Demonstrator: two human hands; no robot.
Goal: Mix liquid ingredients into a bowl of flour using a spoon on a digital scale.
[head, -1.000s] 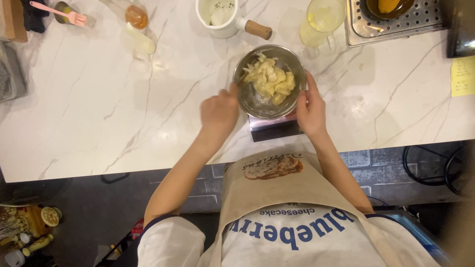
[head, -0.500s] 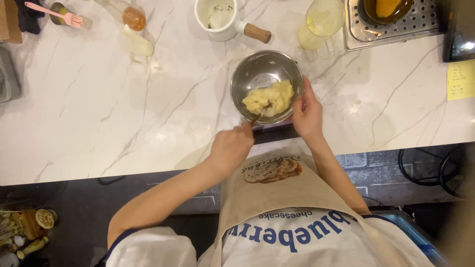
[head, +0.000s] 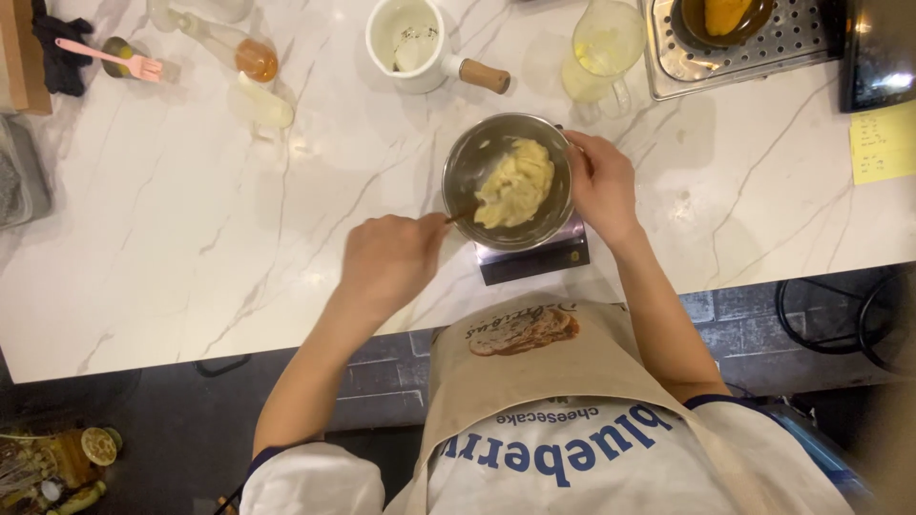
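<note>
A steel bowl (head: pixel 472 157) with pale yellow mash (head: pixel 517 183) sits on a small dark kitchen scale (head: pixel 534 259) near the front edge of the white marble counter (head: pixel 191 229). My right hand (head: pixel 601 186) grips the bowl's right rim. My left hand (head: pixel 391 262) is to the lower left of the bowl, closed on the handle of a thin utensil (head: pixel 460 216) whose tip reaches into the mash. Most of the utensil is hidden by my fingers and the mash.
Behind the bowl stand a white saucepan with a wooden handle (head: pixel 410 43) and a glass jug (head: pixel 601 48). A perforated metal tray (head: pixel 792 43) holds a dark dish at the back right, with a yellow note (head: pixel 883 143) beside it. A pink brush (head: pixel 105 57) and a small bottle (head: pixel 239 52) lie back left.
My left hand left the bowl's side, drew back to the lower left and now holds a utensil in the bowl. The contents went from loose pieces to a lumpy mash.
</note>
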